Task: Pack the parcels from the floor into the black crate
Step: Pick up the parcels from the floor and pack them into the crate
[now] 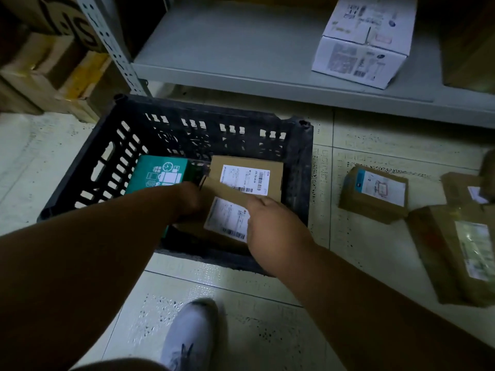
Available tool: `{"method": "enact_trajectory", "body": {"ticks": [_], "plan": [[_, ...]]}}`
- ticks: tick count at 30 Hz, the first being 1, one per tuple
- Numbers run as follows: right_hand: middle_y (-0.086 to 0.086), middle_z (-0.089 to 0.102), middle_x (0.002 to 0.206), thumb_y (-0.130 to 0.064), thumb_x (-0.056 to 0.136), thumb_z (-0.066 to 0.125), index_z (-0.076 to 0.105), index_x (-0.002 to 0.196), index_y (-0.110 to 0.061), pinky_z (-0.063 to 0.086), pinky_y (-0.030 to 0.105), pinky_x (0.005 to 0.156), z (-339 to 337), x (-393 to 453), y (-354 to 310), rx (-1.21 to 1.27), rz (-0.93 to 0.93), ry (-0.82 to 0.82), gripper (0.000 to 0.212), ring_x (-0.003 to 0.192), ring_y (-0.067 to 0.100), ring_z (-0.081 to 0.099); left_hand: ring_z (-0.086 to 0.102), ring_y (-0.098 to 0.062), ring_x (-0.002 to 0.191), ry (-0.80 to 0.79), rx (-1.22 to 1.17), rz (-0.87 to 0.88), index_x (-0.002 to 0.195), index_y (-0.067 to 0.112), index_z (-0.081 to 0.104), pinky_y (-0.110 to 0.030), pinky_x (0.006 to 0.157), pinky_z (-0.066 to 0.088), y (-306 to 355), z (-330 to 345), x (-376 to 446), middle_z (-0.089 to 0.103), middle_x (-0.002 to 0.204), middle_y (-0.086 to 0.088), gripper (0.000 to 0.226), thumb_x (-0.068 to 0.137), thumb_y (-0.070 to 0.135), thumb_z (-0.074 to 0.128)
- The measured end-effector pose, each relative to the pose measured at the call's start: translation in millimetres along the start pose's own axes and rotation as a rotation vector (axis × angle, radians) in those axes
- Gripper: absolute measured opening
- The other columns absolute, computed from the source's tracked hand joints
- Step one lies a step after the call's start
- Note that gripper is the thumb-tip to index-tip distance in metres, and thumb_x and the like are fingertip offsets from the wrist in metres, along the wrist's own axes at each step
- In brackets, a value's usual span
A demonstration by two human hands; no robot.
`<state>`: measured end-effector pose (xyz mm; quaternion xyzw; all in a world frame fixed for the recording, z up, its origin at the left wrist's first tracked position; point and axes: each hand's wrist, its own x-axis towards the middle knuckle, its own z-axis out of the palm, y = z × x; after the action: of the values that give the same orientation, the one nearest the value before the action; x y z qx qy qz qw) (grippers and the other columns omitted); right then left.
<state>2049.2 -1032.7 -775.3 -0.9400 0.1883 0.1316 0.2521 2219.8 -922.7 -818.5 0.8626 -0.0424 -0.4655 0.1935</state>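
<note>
The black crate [88, 159] stands on the tiled floor in front of a shelf. Inside it lie a green box [158, 172] at the left and a brown parcel [246, 167] with a white label at the back right. Both my hands hold a second brown labelled parcel [227, 220] low inside the crate's near side. My left hand [190, 199] grips its left edge. My right hand [270, 226] grips its right edge, partly covering the label. Three more brown parcels lie on the floor to the right: a small one [375, 194], one behind it [463, 188] and a large one [460, 253].
A grey metal shelf [241, 49] just behind the crate carries a white printed box [364, 41]. Stacked cardboard boxes [53, 70] fill the left background beyond a perforated upright. My white shoe [190, 336] stands on the tiles near the crate's front.
</note>
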Motion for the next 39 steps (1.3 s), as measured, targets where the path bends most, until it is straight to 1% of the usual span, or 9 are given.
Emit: {"method": "enact_trajectory", "body": {"ticks": [3,10,14,17,23,28,31,34,39], "plan": [[0.006,0.057,0.12,-0.015,0.092,0.058,0.042,0.134,-0.02,0.052,0.035,0.083,-0.8,4.4,7.1,0.026,-0.023,-0.036,0.045,0.099,0.023,0.058,0.065,-0.032,0.092,-0.107,0.247,-0.144,0.098,0.011,0.053,-0.044,0.086,0.054,2.4,1.6,9.1,0.065,0.098,-0.017,0.022,0.093,0.032,0.06],[0.006,0.053,0.123,-0.018,0.092,0.061,0.048,0.129,-0.018,0.05,0.034,0.087,7.2,22.3,8.8,0.066,-0.069,-0.091,0.039,0.107,0.024,0.056,0.063,-0.031,0.095,-0.251,0.386,-0.261,0.131,0.014,0.047,-0.042,0.075,0.059,1.6,-3.3,44.5,0.058,0.11,-0.017,0.056,0.081,0.019,0.073],[0.007,0.054,0.123,-0.019,0.092,0.06,0.053,0.124,-0.015,0.047,0.03,0.09,12.6,30.9,9.9,0.022,-0.056,-0.149,0.032,0.107,0.022,0.055,0.06,-0.03,0.099,-0.2,0.569,-0.275,0.122,0.008,0.049,-0.043,0.091,0.054,2.5,8.6,51.5,0.055,0.1,-0.013,0.044,0.087,0.027,0.069],[0.009,0.054,0.126,-0.016,0.093,0.058,0.053,0.125,-0.01,0.04,0.025,0.091,11.5,35.6,9.9,-0.038,-0.06,-0.228,0.033,0.112,0.022,0.053,0.059,-0.032,0.093,-0.139,0.51,-0.208,0.12,0.01,0.048,-0.043,0.083,0.056,4.8,15.5,58.5,0.051,0.093,-0.013,0.039,0.09,0.028,0.066],[0.011,0.052,0.132,-0.018,0.094,0.059,0.048,0.129,-0.007,0.039,0.028,0.099,11.8,38.7,5.6,-0.125,-0.055,-0.281,0.038,0.12,0.023,0.049,0.061,-0.031,0.1,-0.224,0.309,-0.207,0.12,0.013,0.055,-0.038,0.064,0.056,-0.7,14.2,62.5,0.061,0.116,-0.016,0.039,0.087,0.028,0.069],[0.01,0.05,0.132,-0.021,0.093,0.062,0.045,0.133,-0.012,0.047,0.035,0.099,3.0,29.4,-2.9,-0.074,-0.015,-0.213,0.045,0.119,0.024,0.051,0.061,-0.03,0.08,-0.168,0.451,-0.163,0.101,0.007,0.056,-0.038,0.059,0.054,1.6,7.3,65.9,0.059,0.097,-0.017,0.021,0.094,0.027,0.059],[0.009,0.053,0.127,-0.02,0.093,0.059,0.049,0.132,-0.015,0.05,0.036,0.092,-8.9,18.0,2.8,0.059,-0.022,-0.003,0.041,0.113,0.028,0.055,0.063,-0.022,0.066,0.013,0.699,0.023,0.094,0.006,0.065,-0.04,0.068,0.058,11.0,5.2,78.0,0.06,0.074,-0.006,0.026,0.091,0.03,0.055],[0.008,0.052,0.129,-0.017,0.094,0.054,0.048,0.137,-0.014,0.049,0.038,0.094,-28.3,5.2,19.2,0.173,0.017,0.161,0.043,0.114,0.028,0.054,0.063,-0.017,0.068,0.182,0.807,0.265,0.093,0.016,0.068,-0.036,0.071,0.055,38.6,6.5,68.3,0.064,0.076,-0.001,0.036,0.077,0.046,0.054],[0.002,0.051,0.132,-0.021,0.096,0.054,0.052,0.132,-0.019,0.047,0.029,0.09,-51.1,-29.1,47.2,0.303,0.123,0.388,0.036,0.115,0.02,0.054,0.057,-0.017,0.079,0.388,0.717,0.683,0.097,0.027,0.055,-0.032,0.072,0.047,101.3,30.0,-37.8,0.061,0.087,0.003,0.006,0.09,0.026,0.056]]}}
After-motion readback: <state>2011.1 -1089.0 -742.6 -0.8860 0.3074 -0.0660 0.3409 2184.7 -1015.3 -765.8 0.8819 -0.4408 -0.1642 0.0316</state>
